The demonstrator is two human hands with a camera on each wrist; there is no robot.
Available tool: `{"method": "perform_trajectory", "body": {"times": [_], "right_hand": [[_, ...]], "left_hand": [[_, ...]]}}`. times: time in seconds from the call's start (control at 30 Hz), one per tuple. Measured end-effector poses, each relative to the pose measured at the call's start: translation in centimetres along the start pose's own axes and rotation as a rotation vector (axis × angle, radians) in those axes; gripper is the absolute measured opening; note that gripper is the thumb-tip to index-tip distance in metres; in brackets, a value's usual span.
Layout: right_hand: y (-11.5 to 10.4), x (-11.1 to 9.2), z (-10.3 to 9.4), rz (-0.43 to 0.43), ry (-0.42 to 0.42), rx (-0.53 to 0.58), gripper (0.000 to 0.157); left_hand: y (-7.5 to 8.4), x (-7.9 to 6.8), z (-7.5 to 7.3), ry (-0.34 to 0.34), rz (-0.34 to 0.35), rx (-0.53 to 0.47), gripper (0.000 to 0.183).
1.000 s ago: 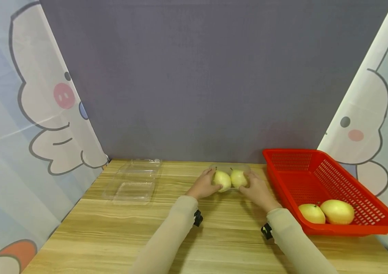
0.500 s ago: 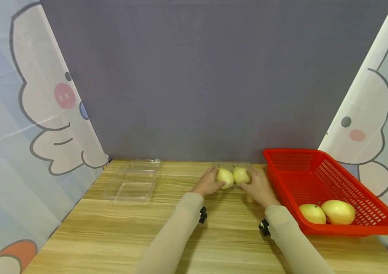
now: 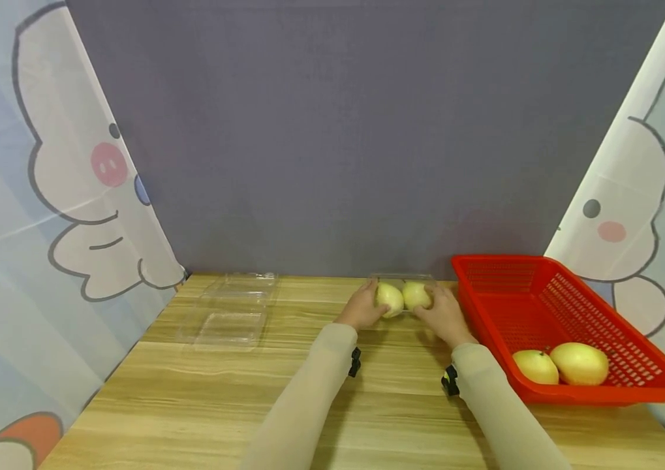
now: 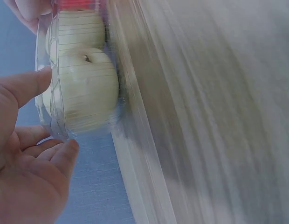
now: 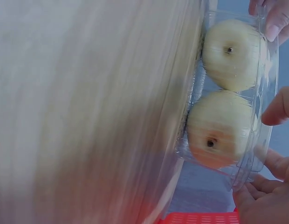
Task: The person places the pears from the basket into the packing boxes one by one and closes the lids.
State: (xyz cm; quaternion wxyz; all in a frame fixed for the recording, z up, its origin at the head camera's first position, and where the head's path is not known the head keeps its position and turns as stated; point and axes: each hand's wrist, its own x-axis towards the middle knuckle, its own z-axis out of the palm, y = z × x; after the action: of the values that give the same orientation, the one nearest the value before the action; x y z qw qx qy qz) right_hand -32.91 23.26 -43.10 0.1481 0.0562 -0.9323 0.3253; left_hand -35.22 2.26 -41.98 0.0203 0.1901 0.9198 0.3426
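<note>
Two yellow pears (image 3: 389,300) sit side by side in a clear plastic clamshell box (image 3: 404,277) near the table's back edge. My left hand (image 3: 363,307) grips the left end of this box, its thumb at the near side of the rim. At the opposite end, my right hand (image 3: 442,314) holds the rim in the same way. Through the clear wall in the right wrist view, both pears (image 5: 228,51) show their dark stem or blossom pits. The fingers of the left hand (image 4: 37,163) curl at the box corner in the left wrist view.
A red perforated basket (image 3: 485,333) stands close to the right hand, with two more yellow pears (image 3: 579,363) at its near end. On the left of the wooden table (image 3: 191,405) lies another clear plastic box (image 3: 229,326), opened flat. A grey curtain (image 3: 320,143) hangs behind.
Both hands have moved the box with its two pears back and slightly right, toward the table's rear edge. The basket and the other box stay in place.
</note>
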Motion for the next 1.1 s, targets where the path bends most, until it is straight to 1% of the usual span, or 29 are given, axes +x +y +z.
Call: {"method": "perform_trajectory", "body": {"times": [0.1,0.17,0.33,0.53,0.67,0.9,1.1], "right_hand": [[0.4,0.2,-0.2,0.004,0.002,-0.009,0.062],[0.3,0.3,-0.1,0.004,0.003,-0.015,0.062],[0.2,0.5,-0.1,0.013,0.010,-0.024,0.063],[0.6,1.0,0.2,0.032,0.016,-0.029,0.064],[0.9,1.5,0.5,0.029,0.030,-0.031,0.064],[1.0,1.8,0.7,0.024,0.049,-0.022,0.062],[1.0,1.8,0.6,0.031,0.047,-0.031,0.060]], "left_hand": [[0.6,0.3,0.2,0.013,-0.010,0.009,0.073],[0.7,0.3,0.3,0.029,-0.015,0.013,0.071],[0.8,0.4,0.5,0.063,-0.017,0.017,0.069],[0.8,0.8,1.0,0.100,-0.024,0.055,0.066],[0.8,1.1,1.2,0.102,-0.027,0.084,0.064],[1.0,1.0,1.1,0.094,-0.037,0.109,0.059],[1.0,1.0,1.0,0.093,-0.018,0.137,0.057]]}}
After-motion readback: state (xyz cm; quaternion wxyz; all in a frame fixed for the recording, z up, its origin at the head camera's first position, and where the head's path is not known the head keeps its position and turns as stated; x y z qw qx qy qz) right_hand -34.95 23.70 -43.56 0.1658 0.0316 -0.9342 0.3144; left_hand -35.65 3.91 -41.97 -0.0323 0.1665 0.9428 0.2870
